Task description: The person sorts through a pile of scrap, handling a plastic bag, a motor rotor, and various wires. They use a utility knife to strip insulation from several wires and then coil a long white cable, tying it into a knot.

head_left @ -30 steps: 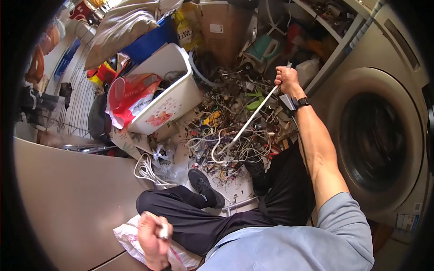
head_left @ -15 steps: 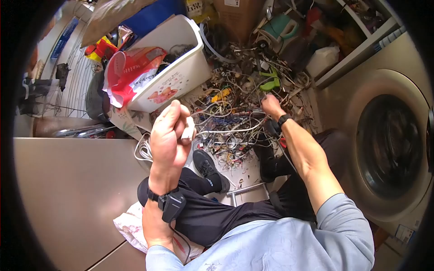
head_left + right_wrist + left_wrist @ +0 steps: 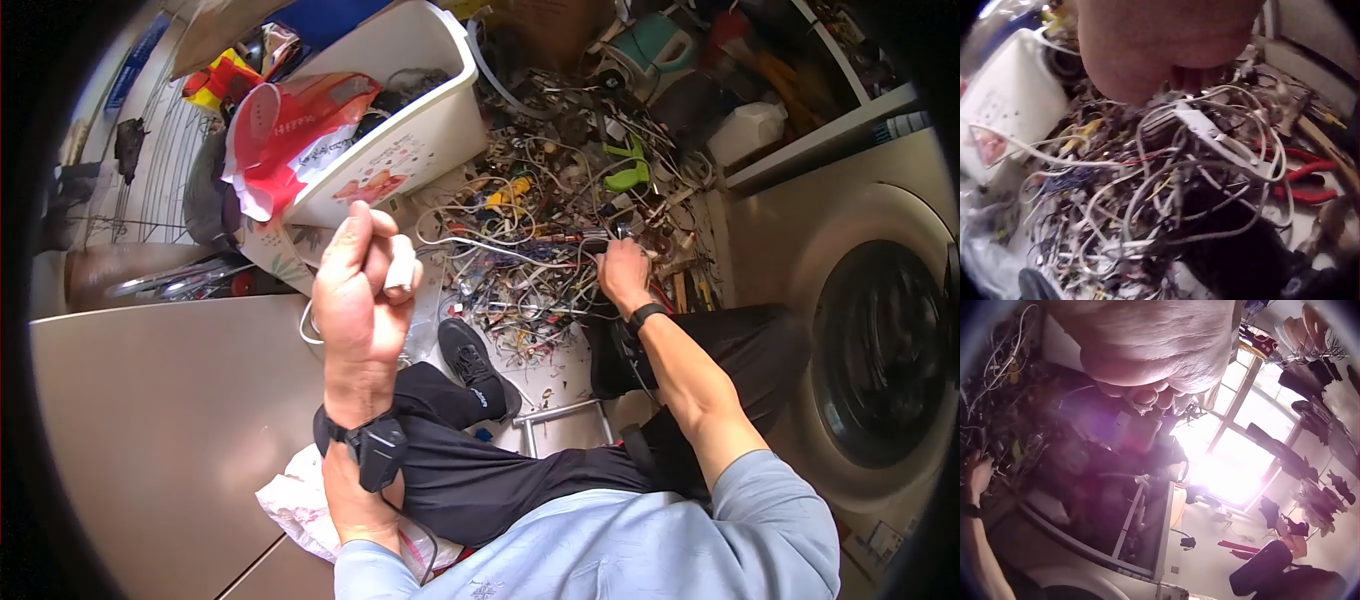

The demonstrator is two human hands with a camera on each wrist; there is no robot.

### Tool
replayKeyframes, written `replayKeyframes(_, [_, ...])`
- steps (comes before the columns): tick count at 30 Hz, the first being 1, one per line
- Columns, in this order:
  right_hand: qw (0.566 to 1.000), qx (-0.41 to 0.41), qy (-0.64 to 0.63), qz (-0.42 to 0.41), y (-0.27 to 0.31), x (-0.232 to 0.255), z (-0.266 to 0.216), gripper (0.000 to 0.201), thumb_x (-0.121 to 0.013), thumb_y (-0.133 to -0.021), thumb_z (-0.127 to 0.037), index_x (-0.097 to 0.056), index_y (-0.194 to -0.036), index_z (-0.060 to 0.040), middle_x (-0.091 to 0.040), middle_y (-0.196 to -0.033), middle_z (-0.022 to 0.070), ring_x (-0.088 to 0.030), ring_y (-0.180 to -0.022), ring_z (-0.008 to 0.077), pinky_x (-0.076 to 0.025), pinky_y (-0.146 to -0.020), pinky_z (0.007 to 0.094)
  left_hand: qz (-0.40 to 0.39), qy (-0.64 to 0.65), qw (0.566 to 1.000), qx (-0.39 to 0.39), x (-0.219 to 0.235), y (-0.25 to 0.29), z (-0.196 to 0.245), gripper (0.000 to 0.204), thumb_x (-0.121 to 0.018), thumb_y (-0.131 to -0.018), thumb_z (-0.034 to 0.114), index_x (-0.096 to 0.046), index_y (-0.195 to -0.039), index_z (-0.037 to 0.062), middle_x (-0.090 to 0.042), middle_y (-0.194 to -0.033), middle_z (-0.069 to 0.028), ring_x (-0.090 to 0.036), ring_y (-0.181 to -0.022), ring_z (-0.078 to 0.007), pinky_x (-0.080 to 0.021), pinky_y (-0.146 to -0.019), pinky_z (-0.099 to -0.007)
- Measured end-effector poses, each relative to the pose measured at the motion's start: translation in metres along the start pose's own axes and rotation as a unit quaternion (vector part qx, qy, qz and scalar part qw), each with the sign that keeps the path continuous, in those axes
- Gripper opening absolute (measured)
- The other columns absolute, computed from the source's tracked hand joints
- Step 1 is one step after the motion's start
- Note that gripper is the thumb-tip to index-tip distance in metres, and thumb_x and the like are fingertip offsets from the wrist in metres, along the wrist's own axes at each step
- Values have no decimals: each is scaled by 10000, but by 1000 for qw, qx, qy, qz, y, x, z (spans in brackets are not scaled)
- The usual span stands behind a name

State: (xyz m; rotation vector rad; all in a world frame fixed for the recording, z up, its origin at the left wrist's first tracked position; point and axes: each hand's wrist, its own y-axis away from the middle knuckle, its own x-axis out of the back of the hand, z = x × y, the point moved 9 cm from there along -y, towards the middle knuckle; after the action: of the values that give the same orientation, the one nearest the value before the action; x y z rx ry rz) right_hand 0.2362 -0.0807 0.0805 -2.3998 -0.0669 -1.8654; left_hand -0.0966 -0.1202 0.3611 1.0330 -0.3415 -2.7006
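My left hand (image 3: 365,300) is raised palm up in front of the white bin, its fingers loosely curled, with a white wrap (image 3: 401,266) showing on one finger. In the left wrist view, the palm of this hand (image 3: 1154,344) fills the upper middle. Low over a heap of tangled cables (image 3: 540,215) is my right hand (image 3: 625,270). In the right wrist view, its fingertips come down right by a white flat strip (image 3: 1222,140) and looped white cable (image 3: 1282,134); I cannot tell whether they grip anything. Red-handled pliers (image 3: 1310,181) lie close to the strip.
A white bin (image 3: 430,135) with a red plastic bag (image 3: 300,125) stands left of the heap. A green plastic piece (image 3: 628,170) lies on it. A washing machine (image 3: 880,340) is on the right, a metal-coloured panel (image 3: 150,420) on the left. Below is a metal frame (image 3: 565,410).
My left hand has risen from beside the knee to in front of the bin. The right hand has come down from pulling up a white cable to the heap. The head view has shifted.
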Motion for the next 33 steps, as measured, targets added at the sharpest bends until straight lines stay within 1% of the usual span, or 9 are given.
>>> replayKeyframes(3, [940, 53, -207, -264, 21, -62, -60, 375, -669, -956, -364, -654, -1063, -5, -682, -880, 201, -677, -779, 368, -534, -720, 520, -12, 13, 1000, -6, -8, 8, 3, 321, -517, -1089, 302, -623, -911, 56, -335, -542, 41, -352, -478, -101, -282, -471, -271])
replayKeyframes(6, [649, -139, -552, -504, 70, -69, -150, 651, -564, -1016, -566, -550, -1373, -23, -692, -1168, 213, -694, -958, 311, -552, -832, 449, -14, 52, 998, 16, -12, 16, 3, 334, -495, -1097, 303, -620, -908, 59, -340, -541, 29, -349, -477, -111, -281, -477, -274])
replayKeyframes(10, [327, -277, -835, -346, 52, -53, -210, 701, -589, -1013, -545, -406, -1487, -62, -583, -1324, 170, -623, -1067, 251, -527, -924, 437, -50, 86, 995, 29, -16, 31, 4, 349, -481, -1101, 318, -621, -909, 63, -348, -543, 23, -350, -478, -121, -282, -481, -278])
replayKeyframes(13, [310, -327, -874, -181, 22, -65, -192, 362, -548, -1074, -384, -607, -1268, -83, -663, -932, 75, -651, -824, 201, -555, -726, 349, -43, 96, 993, 47, -10, 40, 4, 371, -468, -1103, 342, -636, -920, 66, -334, -529, 8, -350, -487, -138, -289, -490, -292])
replayKeyframes(17, [477, -233, -825, -193, -5, 3, -200, 327, -577, -1068, -340, -660, -1119, -28, -682, -927, 58, -680, -808, 151, -584, -690, 305, -128, 136, 982, -18, -19, 47, 30, 376, -466, -1102, 353, -653, -953, 62, -333, -533, -4, -334, -486, -137, -297, -503, -292])
replayKeyframes(21, [554, -148, -799, -180, -31, 74, -213, 300, -652, -1030, -305, -661, -1084, -10, -687, -925, 70, -701, -829, 157, -615, -735, 299, -199, 152, 961, -120, -19, 45, 69, 678, -444, -1036, 621, -596, -1344, 37, -703, -1117, -118, -612, -1143, -245, -530, -762, -347])
replayKeyframes(25, [567, -112, -795, -183, -48, 138, -218, 259, -678, -1015, -268, -633, -1039, -13, -684, -905, 84, -710, -833, 170, -623, -726, 305, -169, 45, 962, -211, -26, 47, 84, 777, -446, -1018, 659, -423, -1485, 39, -608, -1334, -134, -582, -1229, -263, -561, -943, -433])
replayKeyframes(30, [663, -63, -714, -218, -53, 206, -228, 241, -711, -992, -243, -617, -984, -21, -677, -831, 72, -713, -720, 173, -625, -652, 296, -65, -358, 895, -258, -31, 35, 43, 534, -585, -1037, 118, -399, -1516, -28, -623, -1314, -142, -639, -1101, -160, -593, -863, -317])
replayKeyframes(33, [694, -20, -686, -217, -52, 238, -229, 239, -705, -992, -260, -624, -951, -39, -668, -790, 53, -678, -665, 140, -590, -608, 275, -61, -290, 929, -221, -40, 36, 24, 293, -589, -1037, 82, -590, -1298, -50, -733, -1097, -124, -694, -907, -151, -598, -763, -271])
